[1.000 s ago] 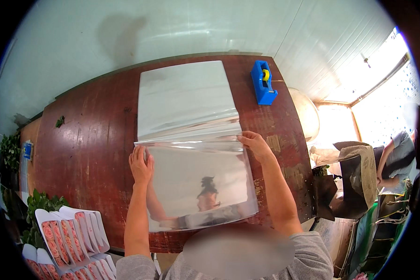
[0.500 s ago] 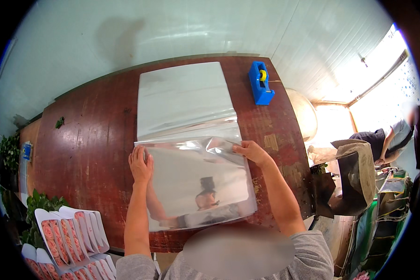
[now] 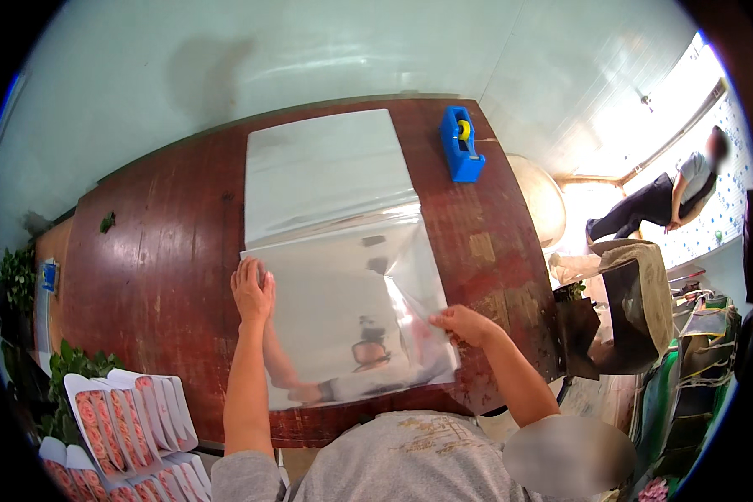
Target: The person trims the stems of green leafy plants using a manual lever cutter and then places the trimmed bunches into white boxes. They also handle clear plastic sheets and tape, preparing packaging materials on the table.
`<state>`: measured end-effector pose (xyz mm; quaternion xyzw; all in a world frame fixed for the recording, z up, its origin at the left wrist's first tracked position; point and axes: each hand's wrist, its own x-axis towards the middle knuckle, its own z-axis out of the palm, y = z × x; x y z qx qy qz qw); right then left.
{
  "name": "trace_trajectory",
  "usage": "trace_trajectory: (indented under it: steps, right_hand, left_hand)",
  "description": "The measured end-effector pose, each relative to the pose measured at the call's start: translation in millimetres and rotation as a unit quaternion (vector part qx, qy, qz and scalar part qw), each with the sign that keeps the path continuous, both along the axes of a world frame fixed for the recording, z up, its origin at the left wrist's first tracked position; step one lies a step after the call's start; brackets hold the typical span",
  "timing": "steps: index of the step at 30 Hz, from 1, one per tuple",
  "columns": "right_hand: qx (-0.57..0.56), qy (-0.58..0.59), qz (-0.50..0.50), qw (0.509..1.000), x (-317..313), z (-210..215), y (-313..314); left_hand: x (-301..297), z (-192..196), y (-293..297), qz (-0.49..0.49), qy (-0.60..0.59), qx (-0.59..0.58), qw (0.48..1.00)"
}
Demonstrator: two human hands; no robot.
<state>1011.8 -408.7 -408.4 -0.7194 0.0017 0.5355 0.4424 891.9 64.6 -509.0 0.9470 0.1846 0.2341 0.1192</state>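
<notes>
A stack of shiny, see-through plastic film sheets [image 3: 326, 180] lies on a dark red wooden table. Its near part is a glossy, mirror-like film sheet [image 3: 335, 293], folded or laid over the lower half and reflecting me. At that part's upper left corner, my left hand [image 3: 253, 293] rests with its fingers lying along the left edge, pressing on the film. Over on the right edge, my right hand [image 3: 468, 325] pinches the film between thumb and fingers. Creases run from its fingertips up toward the film's middle.
A blue tape dispenser [image 3: 463, 144] with yellow tape stands at the table's far right. Rose-printed white sleeves [image 3: 125, 418] and leafy greenery [image 3: 79, 361] are at the lower left. Beyond the right table edge are a cloth-draped container [image 3: 636, 305] and another person [image 3: 673, 197].
My right hand has slid down the film's right edge toward me, pulling creases into it. My left hand stays in place. The other person at the right now stands farther into view.
</notes>
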Motion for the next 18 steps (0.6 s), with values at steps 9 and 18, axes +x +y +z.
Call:
trace_trajectory:
  steps: [9, 18]
  right_hand:
    - [0.119, 0.043, -0.054, 0.991, -45.1, 41.8, 4.5]
    - [0.334, 0.100, -0.262, 0.900, -11.8, 109.9, 124.4]
  left_hand:
    - [3.7, 12.7, 2.9, -0.003, 0.080, -0.006, 0.997]
    - [-55.0, 174.7, -30.9, -0.226, 0.091, -0.544, 0.803]
